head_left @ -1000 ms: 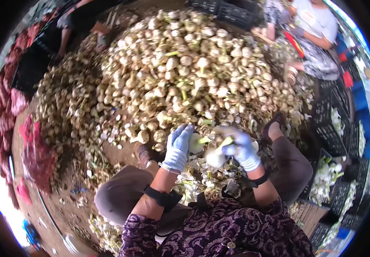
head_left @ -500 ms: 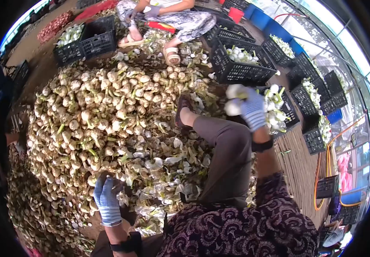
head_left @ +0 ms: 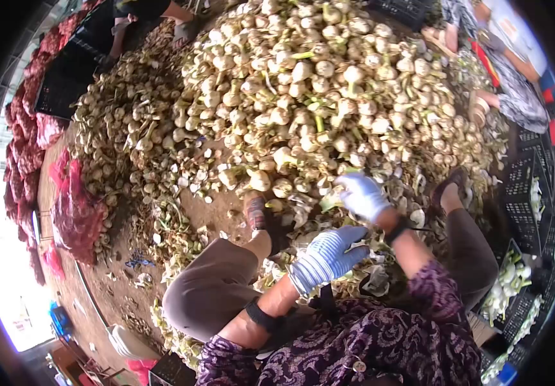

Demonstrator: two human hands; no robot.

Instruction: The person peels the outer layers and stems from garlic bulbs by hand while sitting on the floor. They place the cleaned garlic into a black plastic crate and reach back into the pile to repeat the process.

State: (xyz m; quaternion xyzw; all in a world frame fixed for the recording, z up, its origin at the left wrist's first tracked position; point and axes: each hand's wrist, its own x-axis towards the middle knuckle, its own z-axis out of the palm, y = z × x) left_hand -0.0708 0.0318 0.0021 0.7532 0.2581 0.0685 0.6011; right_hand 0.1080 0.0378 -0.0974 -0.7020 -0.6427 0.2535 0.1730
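A large heap of garlic bulbs (head_left: 351, 80) with stems on spreads in front of me. My left hand (head_left: 330, 256), in a blue-and-white striped glove, hovers between my knees above loose garlic skins. Its thumb and fingers are stretched out and apart, with nothing visible between them. My right hand (head_left: 364, 196), gloved alike, is just beyond it at the heap's near edge. Motion smears its fingers, and I cannot tell whether they hold anything. Beside its fingertips is a pale green-white scrap (head_left: 330, 201).
Black crates (head_left: 527, 209) stand at the right, one with trimmed white garlic (head_left: 508, 283). Red mesh sacks (head_left: 75, 212) lie at the left. A person in patterned trousers (head_left: 515, 96) sits at the far right; another person's legs (head_left: 178, 22) show at the top left.
My view has turned left. My right hand has come back from the crate at the right, and the white garlic bulbs it held no longer show. My left hand has lifted off the heap.
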